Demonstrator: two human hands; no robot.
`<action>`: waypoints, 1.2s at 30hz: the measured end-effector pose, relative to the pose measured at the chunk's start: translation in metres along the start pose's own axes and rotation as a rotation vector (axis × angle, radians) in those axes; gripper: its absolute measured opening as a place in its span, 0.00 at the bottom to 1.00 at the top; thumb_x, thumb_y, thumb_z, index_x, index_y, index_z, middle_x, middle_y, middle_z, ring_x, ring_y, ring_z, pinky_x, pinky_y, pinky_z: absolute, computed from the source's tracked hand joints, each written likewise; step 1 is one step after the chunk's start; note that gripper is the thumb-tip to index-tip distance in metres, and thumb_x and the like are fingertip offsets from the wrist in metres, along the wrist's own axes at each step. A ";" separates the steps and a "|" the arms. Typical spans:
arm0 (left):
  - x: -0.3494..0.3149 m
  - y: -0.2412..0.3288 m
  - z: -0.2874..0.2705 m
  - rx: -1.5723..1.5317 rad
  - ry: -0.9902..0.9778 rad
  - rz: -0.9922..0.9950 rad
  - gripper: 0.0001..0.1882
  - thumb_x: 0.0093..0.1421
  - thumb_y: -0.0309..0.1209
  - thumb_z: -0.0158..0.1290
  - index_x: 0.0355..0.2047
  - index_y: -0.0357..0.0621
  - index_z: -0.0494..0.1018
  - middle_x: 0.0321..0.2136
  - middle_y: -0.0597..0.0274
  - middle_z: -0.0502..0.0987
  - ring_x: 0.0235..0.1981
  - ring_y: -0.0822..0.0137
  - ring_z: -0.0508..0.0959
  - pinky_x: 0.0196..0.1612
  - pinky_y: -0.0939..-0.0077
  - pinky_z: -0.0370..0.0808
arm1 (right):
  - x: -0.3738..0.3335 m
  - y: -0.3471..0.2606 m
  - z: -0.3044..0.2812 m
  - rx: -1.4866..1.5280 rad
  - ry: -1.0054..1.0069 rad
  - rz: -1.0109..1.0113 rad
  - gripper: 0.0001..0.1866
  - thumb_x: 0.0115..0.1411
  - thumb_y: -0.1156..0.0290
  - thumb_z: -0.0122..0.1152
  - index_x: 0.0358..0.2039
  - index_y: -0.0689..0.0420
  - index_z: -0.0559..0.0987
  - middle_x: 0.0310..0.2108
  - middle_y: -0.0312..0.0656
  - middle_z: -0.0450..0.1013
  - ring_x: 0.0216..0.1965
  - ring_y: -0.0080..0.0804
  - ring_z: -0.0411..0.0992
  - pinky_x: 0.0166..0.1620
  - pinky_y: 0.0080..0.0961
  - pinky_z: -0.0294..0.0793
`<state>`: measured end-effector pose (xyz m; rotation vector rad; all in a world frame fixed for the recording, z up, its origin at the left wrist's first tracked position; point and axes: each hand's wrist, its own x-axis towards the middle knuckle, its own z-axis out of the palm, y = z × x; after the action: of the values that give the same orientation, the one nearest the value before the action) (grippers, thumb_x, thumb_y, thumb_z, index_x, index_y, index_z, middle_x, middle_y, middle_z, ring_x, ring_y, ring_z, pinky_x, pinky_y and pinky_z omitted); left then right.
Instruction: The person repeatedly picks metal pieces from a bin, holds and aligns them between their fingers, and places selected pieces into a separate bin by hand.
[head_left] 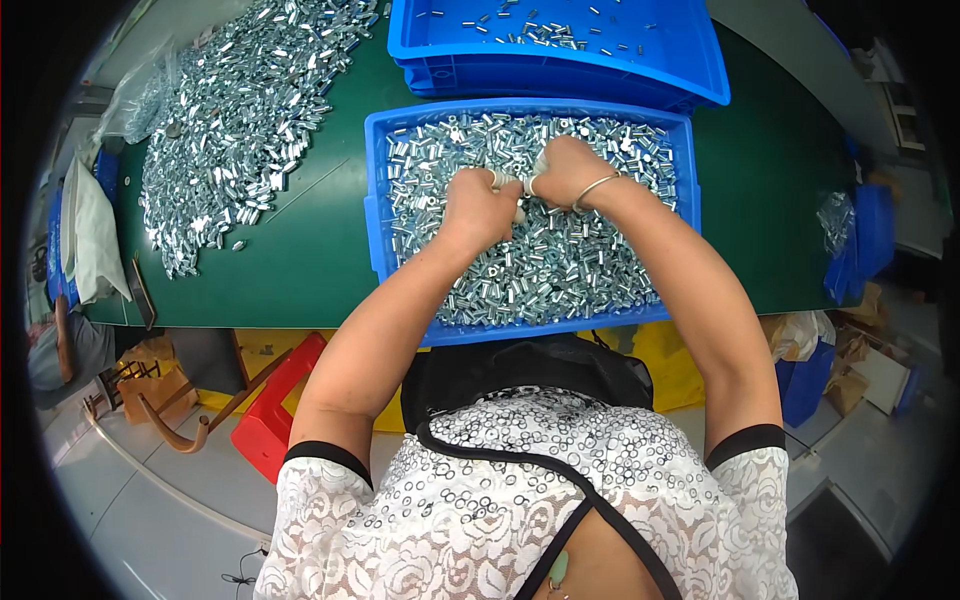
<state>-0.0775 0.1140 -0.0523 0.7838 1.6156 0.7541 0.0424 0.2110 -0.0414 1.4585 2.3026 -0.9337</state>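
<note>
Both my hands are over a blue plastic bin (374, 220) filled with small shiny metal sleeves (540, 265). My left hand (482, 207) is closed, its fingers curled down toward the pieces. Close beside it, my right hand (570, 172) is also closed, knuckles up, with a bangle on the wrist. Pale coverings show on some fingertips. The two hands nearly meet above the middle of the bin. Whatever lies between the fingers is hidden by the hands.
A large heap of similar metal pieces (235, 125) spreads over the green table (320, 235) on the left, beside clear plastic bags. Behind the bin stands another blue bin (560, 75) with scattered pieces. A red stool (270, 415) is below the table edge.
</note>
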 end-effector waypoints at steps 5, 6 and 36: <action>0.001 -0.003 -0.001 -0.116 -0.017 -0.070 0.10 0.59 0.30 0.51 0.30 0.33 0.75 0.17 0.60 0.76 0.10 0.76 0.70 0.12 0.83 0.65 | -0.018 0.006 0.011 0.202 0.040 0.001 0.14 0.43 0.66 0.62 0.27 0.63 0.81 0.29 0.56 0.76 0.31 0.48 0.76 0.37 0.34 0.75; -0.001 -0.004 -0.001 -0.115 -0.012 -0.069 0.10 0.59 0.30 0.51 0.30 0.33 0.75 0.17 0.60 0.76 0.10 0.76 0.70 0.12 0.83 0.65 | -0.021 0.009 0.016 0.270 0.078 -0.017 0.13 0.44 0.66 0.62 0.28 0.62 0.81 0.29 0.55 0.76 0.30 0.45 0.76 0.36 0.32 0.75; -0.179 -0.037 0.082 -0.077 0.204 0.378 0.09 0.53 0.17 0.55 0.36 0.33 0.75 0.32 0.56 0.78 0.33 0.68 0.78 0.38 0.78 0.73 | -0.195 0.063 0.064 0.898 0.187 -0.534 0.11 0.49 0.79 0.65 0.35 0.59 0.79 0.26 0.37 0.72 0.21 0.20 0.67 0.25 0.17 0.67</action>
<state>0.0262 -0.0475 0.0041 0.9964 1.6254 1.1917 0.1802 0.0491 -0.0109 1.1926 2.5926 -2.2892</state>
